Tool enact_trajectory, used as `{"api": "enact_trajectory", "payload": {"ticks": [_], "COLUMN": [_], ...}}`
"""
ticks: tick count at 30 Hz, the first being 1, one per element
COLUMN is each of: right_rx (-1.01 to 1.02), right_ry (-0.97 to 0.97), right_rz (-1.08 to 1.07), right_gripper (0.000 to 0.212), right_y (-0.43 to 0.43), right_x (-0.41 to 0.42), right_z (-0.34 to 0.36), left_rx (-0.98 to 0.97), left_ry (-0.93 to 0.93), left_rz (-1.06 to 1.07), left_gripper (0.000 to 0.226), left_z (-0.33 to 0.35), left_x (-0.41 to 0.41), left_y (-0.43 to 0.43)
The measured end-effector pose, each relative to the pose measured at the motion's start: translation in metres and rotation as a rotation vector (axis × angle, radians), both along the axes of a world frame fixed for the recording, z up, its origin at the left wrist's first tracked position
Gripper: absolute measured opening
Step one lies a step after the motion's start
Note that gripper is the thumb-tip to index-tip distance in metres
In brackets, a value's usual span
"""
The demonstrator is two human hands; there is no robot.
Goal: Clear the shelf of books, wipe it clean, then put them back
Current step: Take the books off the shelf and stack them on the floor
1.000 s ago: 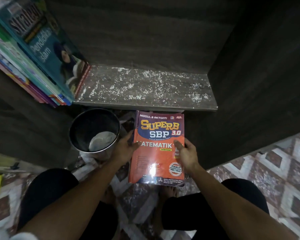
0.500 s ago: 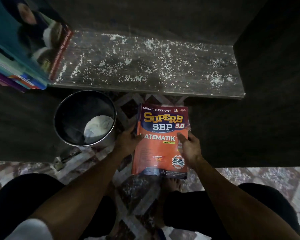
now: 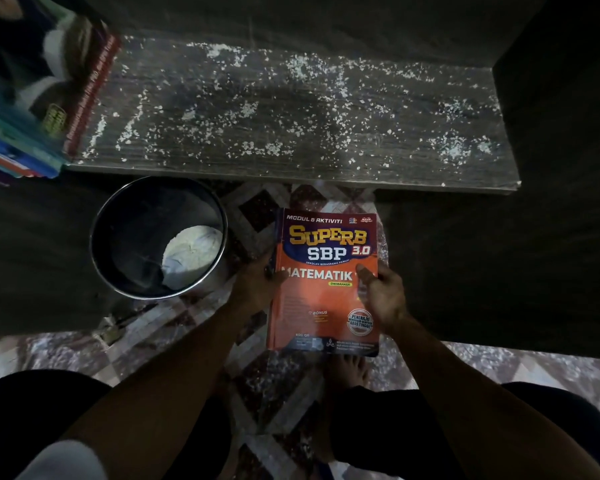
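Fingers (image 3: 365, 273) of both our hands grip the orange and purple paperback maths workbook (image 3: 321, 299) by its long edges, our left hand (image 3: 257, 284) at the spine and our right hand (image 3: 386, 299) opposite, thumbs on the cover. Our forearms reach forward, holding it face-up over the patterned floor tiles (image 3: 278, 382), below the front edge of the dark wooden shelf board (image 3: 291, 109), which is speckled white. A round metal bucket (image 3: 97, 237) holding a pale cloth (image 3: 191, 251) stands left of it. Leaning colourful books (image 3: 32, 98) fill the shelf's left end.

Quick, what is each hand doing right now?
Left hand: holds the orange book by its left edge.
Right hand: holds the same book's right edge, thumb on cover.
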State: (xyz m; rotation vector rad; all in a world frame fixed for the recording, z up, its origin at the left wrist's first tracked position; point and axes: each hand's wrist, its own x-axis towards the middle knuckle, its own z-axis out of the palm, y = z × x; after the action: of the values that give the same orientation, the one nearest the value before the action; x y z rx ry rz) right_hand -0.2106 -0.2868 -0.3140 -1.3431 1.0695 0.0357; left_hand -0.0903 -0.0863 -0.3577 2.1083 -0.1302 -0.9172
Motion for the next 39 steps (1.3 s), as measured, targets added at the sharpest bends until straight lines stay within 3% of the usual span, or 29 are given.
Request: {"api": "enact_trajectory", "payload": {"ticks": [9, 18, 26, 32, 37, 39], "right_rx": [-0.003, -0.063, -0.045, -0.336, -0.346, -0.334], "right_ry": [0.023, 0.047, 0.108, 0.273, 0.309, 0.309], "right_rz": [-0.011, -0.023, -0.088, 0.069, 0.087, 0.088], "right_gripper": [0.008, 0.009, 0.014, 0.010, 0.017, 0.023], "right_y": [0.002, 0.001, 0.001, 0.000, 0.006, 0.006], "right_x": [0.005, 0.007, 0.017, 0.019, 0.020, 0.018], "right_z": [-0.007, -0.025, -0.012, -0.014, -0.006, -0.007], "left_rx": [-0.207, 0.069, 0.191, 0.185, 0.051, 0.077], "left_ry": [0.020, -0.104, -0.101, -0.106, -0.072, -0.093], "left_rz": [0.088, 0.017, -0.001, 0.010, 0.007, -0.014], "left_gripper": [0.077, 0.039, 0.024, 0.025, 0.046, 0.042], "left_z": [-0.002, 0.007, 0.004, 0.011, 0.013, 0.016], "left_x": [-0.009, -0.007, -0.002, -0.005, -0.010, -0.012], "left_y": [0.006, 0.000, 0.005, 0.003, 0.008, 0.009]}}
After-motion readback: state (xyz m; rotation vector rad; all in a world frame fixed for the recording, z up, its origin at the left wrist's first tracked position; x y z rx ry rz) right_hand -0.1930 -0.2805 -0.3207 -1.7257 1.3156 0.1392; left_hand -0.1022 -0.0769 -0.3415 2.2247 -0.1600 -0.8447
